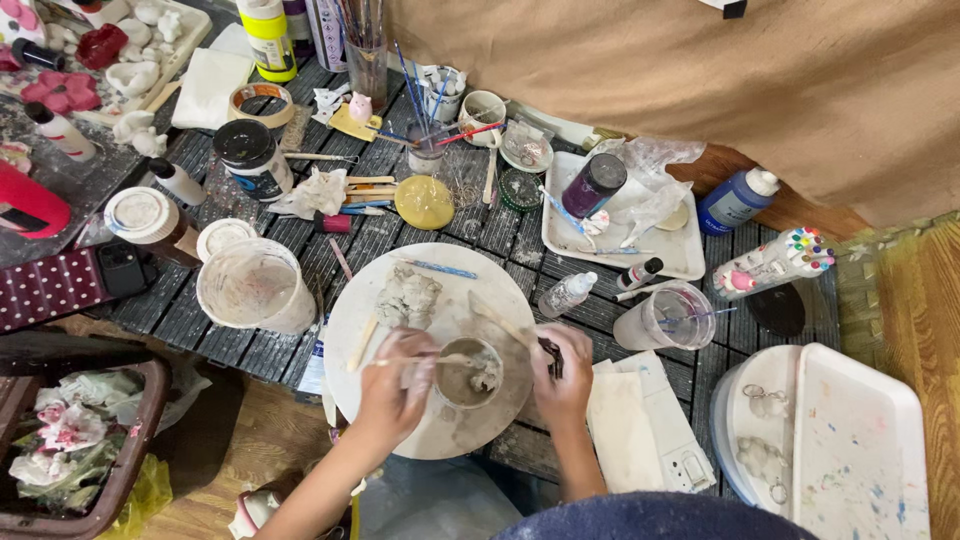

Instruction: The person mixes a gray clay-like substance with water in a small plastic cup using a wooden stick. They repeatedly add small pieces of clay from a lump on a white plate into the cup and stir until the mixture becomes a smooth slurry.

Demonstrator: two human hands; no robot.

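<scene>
The left hand (395, 375) is closed around the side of a small clay cup (468, 372) and also pinches a thin wooden stick (425, 360) that lies across the cup's rim. The right hand (562, 372) is closed on a small dark tool (550, 357) just beside the cup's other side. The cup stands on a round white board (375, 300), near its front edge, with a lump of grey clay (408, 296) behind it, a blue-handled tool (440, 268) further back and another wooden stick (362, 343) to the left.

By the look of it, the cup's wall or rim is being shaped or smoothed. Working on it further calls for a steady hold with the left hand and light pressure from the tool, since soft clay dents easily.

The board rests on a dark slatted table (250, 345) crowded with craft gear: a white bucket (255, 288), a jar of brushes (366, 50), a roll of tape (262, 100), a yellow sponge (424, 202), a purple jar (594, 184) on a white tray (680, 258), a blue bottle (738, 198) and a clear cup of water (668, 318). A tan cloth (700, 80) hangs behind; the wood floor (925, 290) shows to the right.
</scene>
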